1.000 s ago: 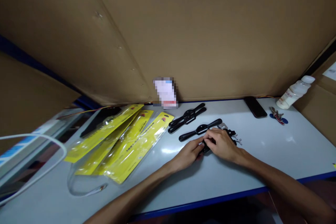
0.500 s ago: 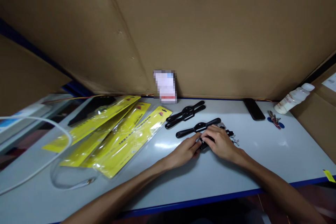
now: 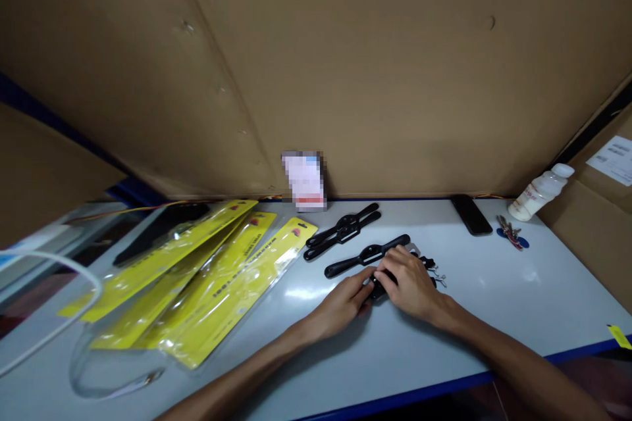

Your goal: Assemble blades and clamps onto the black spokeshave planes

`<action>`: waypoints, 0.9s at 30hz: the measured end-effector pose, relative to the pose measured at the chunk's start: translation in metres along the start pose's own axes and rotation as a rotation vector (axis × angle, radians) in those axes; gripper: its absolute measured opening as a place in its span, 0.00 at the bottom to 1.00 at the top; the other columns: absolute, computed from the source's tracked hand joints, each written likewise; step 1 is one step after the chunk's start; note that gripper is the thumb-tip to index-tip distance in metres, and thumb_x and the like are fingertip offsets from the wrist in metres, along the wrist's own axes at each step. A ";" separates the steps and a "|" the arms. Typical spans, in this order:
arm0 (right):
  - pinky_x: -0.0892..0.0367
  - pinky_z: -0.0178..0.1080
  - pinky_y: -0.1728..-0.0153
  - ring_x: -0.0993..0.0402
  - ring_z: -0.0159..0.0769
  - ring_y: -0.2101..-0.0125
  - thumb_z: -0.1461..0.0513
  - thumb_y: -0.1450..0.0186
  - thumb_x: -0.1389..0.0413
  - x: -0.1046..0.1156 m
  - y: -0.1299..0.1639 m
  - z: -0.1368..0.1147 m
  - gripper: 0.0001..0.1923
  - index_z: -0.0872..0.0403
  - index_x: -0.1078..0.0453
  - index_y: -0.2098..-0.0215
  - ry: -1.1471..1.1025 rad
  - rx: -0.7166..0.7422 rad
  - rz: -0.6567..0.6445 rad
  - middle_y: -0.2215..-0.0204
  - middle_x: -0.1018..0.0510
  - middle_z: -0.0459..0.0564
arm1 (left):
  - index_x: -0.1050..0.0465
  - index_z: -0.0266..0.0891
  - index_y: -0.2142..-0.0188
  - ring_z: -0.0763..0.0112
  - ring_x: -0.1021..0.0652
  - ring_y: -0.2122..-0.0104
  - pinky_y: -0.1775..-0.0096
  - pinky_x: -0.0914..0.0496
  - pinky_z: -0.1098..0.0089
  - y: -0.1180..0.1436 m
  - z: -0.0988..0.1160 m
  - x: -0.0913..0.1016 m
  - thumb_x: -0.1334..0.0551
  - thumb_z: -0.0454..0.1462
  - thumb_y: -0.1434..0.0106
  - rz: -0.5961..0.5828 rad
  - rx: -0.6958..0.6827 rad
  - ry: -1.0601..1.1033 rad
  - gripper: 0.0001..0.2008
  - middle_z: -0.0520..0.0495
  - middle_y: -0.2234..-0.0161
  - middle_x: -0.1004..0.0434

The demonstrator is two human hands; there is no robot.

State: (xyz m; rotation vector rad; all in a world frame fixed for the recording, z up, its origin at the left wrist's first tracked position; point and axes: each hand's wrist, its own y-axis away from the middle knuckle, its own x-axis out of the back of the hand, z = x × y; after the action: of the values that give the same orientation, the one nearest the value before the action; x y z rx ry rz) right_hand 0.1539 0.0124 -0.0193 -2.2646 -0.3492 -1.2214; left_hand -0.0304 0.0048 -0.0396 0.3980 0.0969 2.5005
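My left hand (image 3: 340,306) and my right hand (image 3: 409,283) meet at the middle of the table, both closed on a black spokeshave (image 3: 378,290). Fingers cover most of its body and handles. Just beyond them lies another black spokeshave (image 3: 345,267), its right end close to my right knuckles. Two more spokeshaves (image 3: 344,229) rest side by side farther back. To the right of my right hand, partly hidden by it, are small black parts with silver wing-like screws (image 3: 437,270) and a flat grey metal piece (image 3: 412,249).
Yellow blister packs (image 3: 237,299) fan out on the left, with a white cable (image 3: 93,276) near them. A blurred-out upright card or screen (image 3: 305,179) leans on the cardboard wall. A phone (image 3: 471,215), keys (image 3: 511,231) and a bottle (image 3: 540,193) stand at back right.
The view has tilted upward a little, so the table things appear lower. Both hands keep their hold on the spokeshave, with only slight finger movement.
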 end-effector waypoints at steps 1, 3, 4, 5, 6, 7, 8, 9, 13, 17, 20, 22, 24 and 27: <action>0.36 0.42 0.58 0.32 0.39 0.63 0.65 0.30 0.46 0.002 0.000 0.001 0.08 0.54 0.27 0.67 -0.022 0.020 0.004 0.68 0.26 0.50 | 0.32 0.36 0.50 0.72 0.38 0.78 0.74 0.42 0.72 0.000 0.000 0.000 0.51 0.47 0.30 -0.007 0.005 -0.001 0.20 0.57 0.79 0.39; 0.35 0.42 0.58 0.32 0.40 0.61 0.66 0.31 0.46 0.006 0.001 0.002 0.07 0.54 0.25 0.63 -0.060 0.065 0.017 0.66 0.25 0.50 | 0.33 0.36 0.48 0.72 0.38 0.78 0.74 0.42 0.72 -0.001 0.000 0.001 0.51 0.47 0.30 -0.018 0.012 -0.002 0.20 0.58 0.79 0.40; 0.34 0.42 0.58 0.32 0.40 0.61 0.66 0.32 0.45 0.008 0.002 0.003 0.06 0.53 0.25 0.62 -0.070 0.087 0.023 0.65 0.25 0.50 | 0.33 0.36 0.49 0.72 0.38 0.78 0.74 0.42 0.72 -0.001 0.000 0.001 0.51 0.47 0.30 -0.019 0.013 0.001 0.20 0.58 0.79 0.40; 0.34 0.42 0.58 0.32 0.40 0.61 0.66 0.32 0.44 0.009 0.002 0.003 0.06 0.54 0.24 0.61 -0.073 0.111 0.025 0.65 0.25 0.51 | 0.33 0.36 0.50 0.72 0.38 0.78 0.74 0.43 0.72 -0.001 0.001 0.001 0.50 0.47 0.30 -0.018 0.011 0.006 0.19 0.57 0.79 0.40; 0.34 0.42 0.59 0.32 0.40 0.61 0.66 0.33 0.44 0.009 0.002 0.003 0.06 0.54 0.24 0.61 -0.070 0.133 0.025 0.65 0.25 0.51 | 0.33 0.36 0.52 0.72 0.38 0.78 0.74 0.42 0.72 -0.001 0.002 0.001 0.50 0.47 0.30 -0.018 0.009 0.009 0.18 0.57 0.79 0.39; 0.34 0.41 0.60 0.33 0.40 0.62 0.66 0.33 0.44 0.009 0.002 0.002 0.06 0.55 0.24 0.63 -0.064 0.151 0.024 0.66 0.25 0.51 | 0.33 0.37 0.55 0.72 0.38 0.77 0.73 0.42 0.72 -0.001 0.003 0.001 0.50 0.47 0.30 -0.019 0.006 0.009 0.17 0.57 0.78 0.39; 0.34 0.41 0.60 0.33 0.40 0.63 0.66 0.32 0.44 0.008 0.001 0.002 0.06 0.55 0.24 0.65 -0.062 0.159 0.018 0.67 0.25 0.51 | 0.33 0.37 0.56 0.72 0.38 0.77 0.73 0.42 0.72 -0.001 0.004 0.001 0.50 0.47 0.30 -0.022 0.004 0.004 0.17 0.57 0.78 0.39; 0.35 0.41 0.61 0.32 0.40 0.63 0.67 0.32 0.44 0.007 0.001 0.001 0.07 0.55 0.25 0.67 -0.070 0.151 0.008 0.69 0.25 0.51 | 0.33 0.37 0.57 0.72 0.38 0.77 0.73 0.42 0.72 0.000 0.004 0.001 0.50 0.47 0.30 -0.028 0.003 -0.005 0.17 0.57 0.78 0.39; 0.35 0.39 0.61 0.30 0.37 0.65 0.69 0.33 0.44 0.002 -0.003 -0.001 0.08 0.54 0.28 0.70 -0.155 0.020 -0.022 0.71 0.24 0.48 | 0.33 0.35 0.52 0.72 0.39 0.77 0.73 0.43 0.72 0.000 0.006 0.002 0.51 0.47 0.30 -0.038 0.020 -0.037 0.20 0.56 0.78 0.39; 0.37 0.35 0.67 0.29 0.33 0.71 0.72 0.35 0.44 -0.001 -0.005 -0.002 0.08 0.54 0.31 0.69 -0.171 -0.087 -0.015 0.73 0.24 0.44 | 0.34 0.32 0.45 0.71 0.38 0.77 0.73 0.42 0.71 0.000 0.007 0.002 0.51 0.48 0.30 -0.042 0.018 -0.058 0.24 0.56 0.78 0.39; 0.37 0.35 0.67 0.29 0.33 0.71 0.72 0.36 0.44 0.000 -0.005 -0.001 0.08 0.53 0.31 0.70 -0.150 -0.118 -0.023 0.74 0.25 0.44 | 0.34 0.32 0.44 0.71 0.39 0.77 0.72 0.41 0.71 0.001 0.007 0.003 0.51 0.48 0.30 -0.046 0.025 -0.051 0.25 0.56 0.78 0.39; 0.38 0.37 0.64 0.29 0.35 0.69 0.70 0.36 0.43 0.004 -0.006 -0.001 0.08 0.53 0.31 0.71 -0.123 -0.104 -0.037 0.73 0.25 0.45 | 0.34 0.33 0.44 0.71 0.38 0.77 0.72 0.41 0.71 0.001 0.007 0.004 0.51 0.48 0.30 -0.053 0.026 -0.040 0.25 0.56 0.78 0.38; 0.38 0.39 0.63 0.30 0.37 0.67 0.68 0.35 0.43 0.009 -0.005 0.000 0.08 0.53 0.31 0.72 -0.097 -0.075 -0.061 0.73 0.25 0.46 | 0.33 0.33 0.44 0.71 0.38 0.77 0.72 0.41 0.71 0.001 0.007 0.004 0.51 0.48 0.30 -0.058 0.020 -0.030 0.24 0.56 0.78 0.38; 0.39 0.39 0.63 0.31 0.37 0.66 0.67 0.33 0.43 0.017 -0.005 0.001 0.08 0.54 0.30 0.71 -0.075 -0.033 -0.098 0.71 0.25 0.47 | 0.33 0.34 0.44 0.72 0.38 0.78 0.72 0.41 0.71 0.002 0.007 0.005 0.50 0.47 0.30 -0.054 0.021 -0.015 0.24 0.57 0.79 0.38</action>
State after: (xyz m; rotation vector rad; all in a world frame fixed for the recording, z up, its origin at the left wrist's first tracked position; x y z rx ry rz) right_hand 0.1624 0.0168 -0.0038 -2.3510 -0.4770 -1.2009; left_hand -0.0332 0.0056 -0.0310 0.4168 0.1270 2.4444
